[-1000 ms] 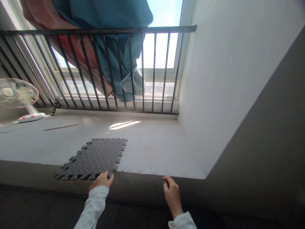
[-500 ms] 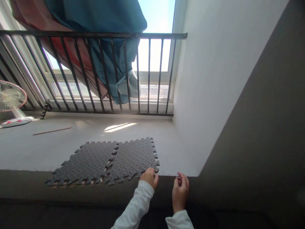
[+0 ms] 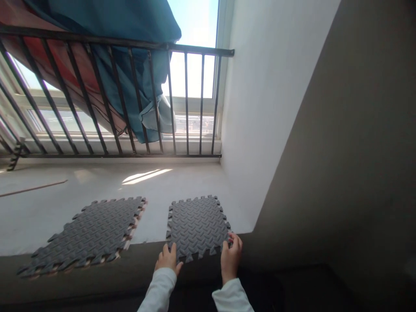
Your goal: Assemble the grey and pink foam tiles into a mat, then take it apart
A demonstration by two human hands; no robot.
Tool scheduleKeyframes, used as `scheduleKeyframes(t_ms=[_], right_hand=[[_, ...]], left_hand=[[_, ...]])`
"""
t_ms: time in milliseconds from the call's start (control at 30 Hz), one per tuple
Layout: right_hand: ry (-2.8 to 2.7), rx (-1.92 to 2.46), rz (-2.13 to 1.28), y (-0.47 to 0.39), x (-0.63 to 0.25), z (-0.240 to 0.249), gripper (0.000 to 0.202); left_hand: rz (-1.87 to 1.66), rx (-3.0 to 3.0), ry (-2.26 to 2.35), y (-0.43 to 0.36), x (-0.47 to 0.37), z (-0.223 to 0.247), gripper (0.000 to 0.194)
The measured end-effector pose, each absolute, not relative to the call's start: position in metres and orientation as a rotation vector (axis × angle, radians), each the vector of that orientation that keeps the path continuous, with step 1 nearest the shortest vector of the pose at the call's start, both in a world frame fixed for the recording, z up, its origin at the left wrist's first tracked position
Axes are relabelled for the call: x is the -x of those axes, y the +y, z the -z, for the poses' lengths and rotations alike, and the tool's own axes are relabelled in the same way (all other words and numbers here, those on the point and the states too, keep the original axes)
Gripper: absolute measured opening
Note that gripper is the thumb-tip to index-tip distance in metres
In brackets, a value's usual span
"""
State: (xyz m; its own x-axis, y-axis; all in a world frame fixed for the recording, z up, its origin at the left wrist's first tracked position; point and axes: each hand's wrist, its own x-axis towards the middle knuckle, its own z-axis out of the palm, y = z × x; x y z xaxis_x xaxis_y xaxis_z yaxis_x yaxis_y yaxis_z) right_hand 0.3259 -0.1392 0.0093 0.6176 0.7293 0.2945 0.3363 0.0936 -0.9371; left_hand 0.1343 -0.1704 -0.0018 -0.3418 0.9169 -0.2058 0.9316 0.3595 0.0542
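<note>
A grey interlocking foam mat tile (image 3: 199,226) with a ridged top and toothed edges lies on the white ledge, its near edge jutting over the front. My left hand (image 3: 168,259) grips its near left corner, fingers on top and thumb by the near edge. At the near right corner my right hand (image 3: 232,255) holds the tile's side between thumb and fingers. Further left lies another grey foam mat (image 3: 94,229), apart from the first. It also overhangs the ledge, and pinkish layers show along its right edge.
A black metal railing (image 3: 130,42) crosses in front of the window, with a blue and red curtain (image 3: 126,82) hanging behind it. On the white ledge (image 3: 97,182) lies a thin brown stick (image 3: 35,188). A white wall (image 3: 260,108) rises at the right.
The right tile has come away from the left mat, leaving a gap. My left hand has shifted to its near left corner, and my right hand now touches its right side. The view has swung right.
</note>
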Motion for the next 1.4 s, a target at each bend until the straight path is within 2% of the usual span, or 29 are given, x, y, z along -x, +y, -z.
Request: scheduleKeyframes(t_ms=[167, 500, 867, 933, 1033, 1133, 1400], right_hand=[[-0.975, 1.483, -0.398, -0.141, -0.319, -0.008, 0.025], [-0.953, 1.514, -0.381, -0.142, -0.313, -0.001, 0.025], [-0.912, 1.528, -0.360, -0.140, -0.311, 0.006, 0.024], [-0.913, 1.527, -0.361, -0.138, -0.309, 0.007, 0.024], [-0.915, 1.540, -0.360, -0.136, -0.307, 0.008, 0.024], [-0.921, 1.560, -0.364, -0.136, -0.308, 0.007, 0.023], [-0.939, 1.557, -0.465, -0.139, -0.319, 0.002, 0.023]], left_hand=[[0.033, -1.775, 2.407, -0.162, -0.133, 0.014, 0.054], [-0.098, -1.970, 2.335, -0.105, -0.166, -0.014, 0.046], [-0.029, -2.072, 2.212, -0.083, -0.193, 0.000, 0.037], [0.009, -2.058, 2.179, -0.083, -0.194, 0.004, 0.039], [0.021, -2.118, 2.080, -0.085, -0.190, 0.010, 0.055], [-0.061, -2.182, 2.052, -0.091, -0.174, 0.012, 0.065], [-0.022, -1.815, 2.657, -0.146, -0.042, -0.002, 0.048]])
